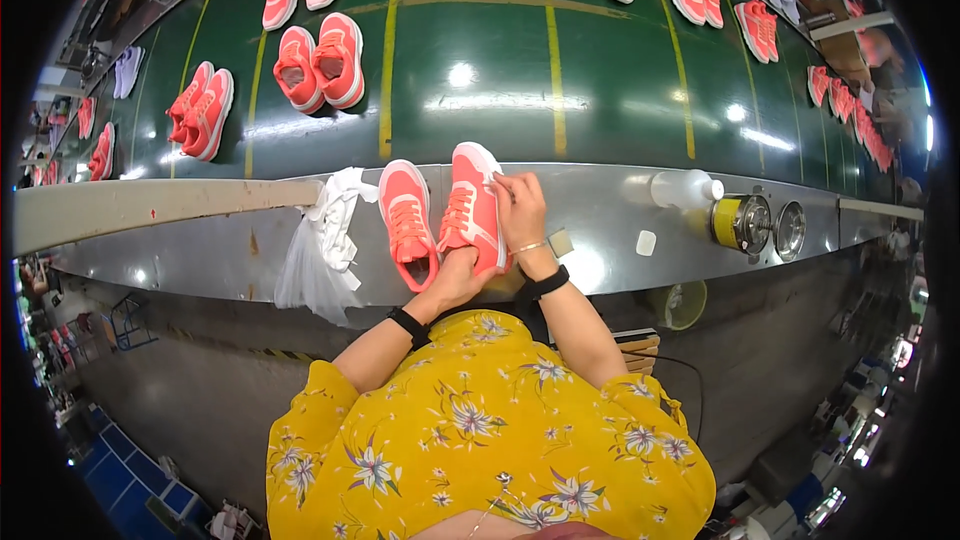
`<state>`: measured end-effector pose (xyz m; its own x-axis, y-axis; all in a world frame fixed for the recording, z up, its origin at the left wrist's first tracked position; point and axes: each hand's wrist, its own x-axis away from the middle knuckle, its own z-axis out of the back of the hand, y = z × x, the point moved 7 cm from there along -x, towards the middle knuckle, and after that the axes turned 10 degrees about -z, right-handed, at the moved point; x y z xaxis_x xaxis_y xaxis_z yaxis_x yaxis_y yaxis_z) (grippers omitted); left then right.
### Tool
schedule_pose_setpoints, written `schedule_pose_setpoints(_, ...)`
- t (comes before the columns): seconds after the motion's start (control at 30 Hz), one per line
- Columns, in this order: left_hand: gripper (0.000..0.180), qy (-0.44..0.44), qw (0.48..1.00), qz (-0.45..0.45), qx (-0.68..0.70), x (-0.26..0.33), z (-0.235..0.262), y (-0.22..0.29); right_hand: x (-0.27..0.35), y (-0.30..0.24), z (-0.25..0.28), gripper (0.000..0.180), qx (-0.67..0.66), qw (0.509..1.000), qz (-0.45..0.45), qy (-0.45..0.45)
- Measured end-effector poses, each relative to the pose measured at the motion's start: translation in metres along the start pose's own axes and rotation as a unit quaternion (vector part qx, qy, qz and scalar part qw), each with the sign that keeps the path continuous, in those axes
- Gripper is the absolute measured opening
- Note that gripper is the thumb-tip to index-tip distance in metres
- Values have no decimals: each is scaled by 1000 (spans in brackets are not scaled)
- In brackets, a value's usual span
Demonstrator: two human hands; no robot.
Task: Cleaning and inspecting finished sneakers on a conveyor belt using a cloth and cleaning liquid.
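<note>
Two hands work: the right hand's point(522, 210) fingertips bunch near the toe of one pink shoe point(468, 205), and I cannot tell what they pinch. The left hand point(455, 282) grips its back end. Both arms reach forward, with one black band point(545, 282) on each wrist. The shoe points away, with pink laces and a white sole. One matching shoe point(405, 215) is just beside it, over the metal shelf point(610, 210). Farther right are one white bottle point(685, 188) and one metal pot point(742, 224)
</note>
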<state>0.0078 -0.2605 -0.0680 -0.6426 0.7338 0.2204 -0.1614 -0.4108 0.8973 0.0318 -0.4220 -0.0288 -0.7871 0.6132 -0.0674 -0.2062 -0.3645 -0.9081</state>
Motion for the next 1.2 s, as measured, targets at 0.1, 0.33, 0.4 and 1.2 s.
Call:
schedule_pose_setpoints(0.1, 38, -4, 1000, 5, 15, 1, 0, -3, 12, 8, -4, 9, 39, 999, 29, -10)
schedule_pose_setpoints(0.33, 40, -19, 999, -37, 10, -5, -4, 0, -54, -2, -35, 5, 81, 996, 28, -13)
schedule_pose_setpoints(0.4, 40, -26, 999, -26, 23, -4, -5, -1, -59, 5, -39, 6, 88, 996, -1, -30)
schedule_pose_setpoints(1.2, 21, -75, 926, -35, -368, -14, -14, 27, -106, 112, -51, 25, -99, 862, -378, -322)
